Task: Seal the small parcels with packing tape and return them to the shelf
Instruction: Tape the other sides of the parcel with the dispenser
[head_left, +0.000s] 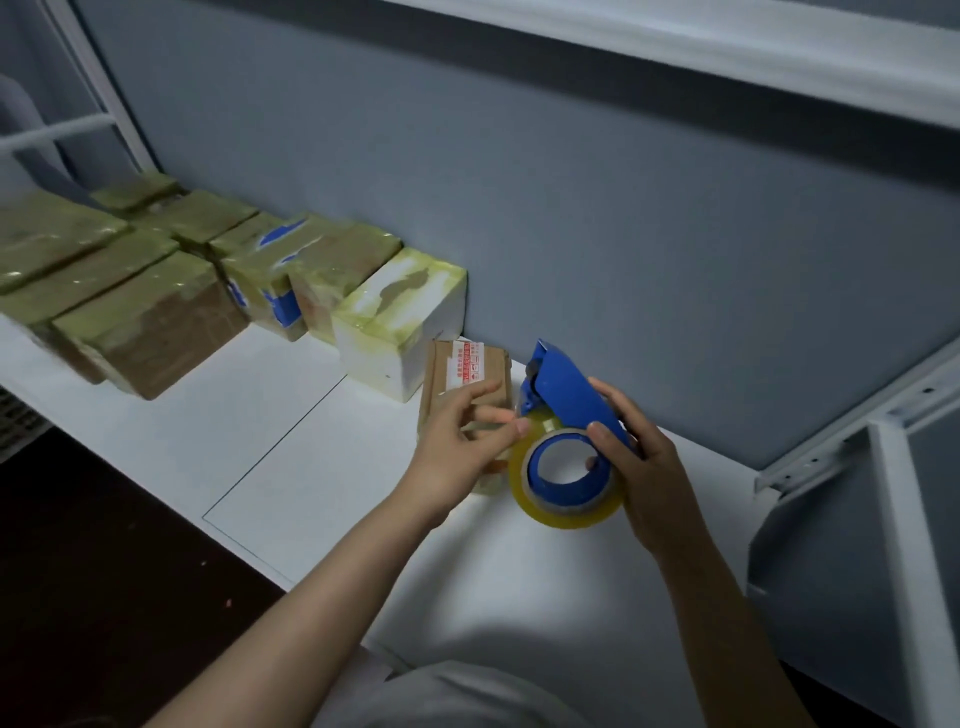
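Gripping the blue tape dispenser (566, 389) firmly in my right hand (644, 467), fingers curled round it, while my left hand (457, 447) pinches the tape roll (566, 506) at its edge. The small brown parcel (467, 369) sits on the white shelf (291, 415) just behind my left hand, partly hidden by it.

White shelf (285, 415) bears taped parcels (156, 317) (in a row) and a small brown box (444, 375).

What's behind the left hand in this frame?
A small brown parcel with a red-and-white label on top, lying on the white shelf. The left hand, reaching to the tape roll, covers its near half, so any seam or tape there is hidden.
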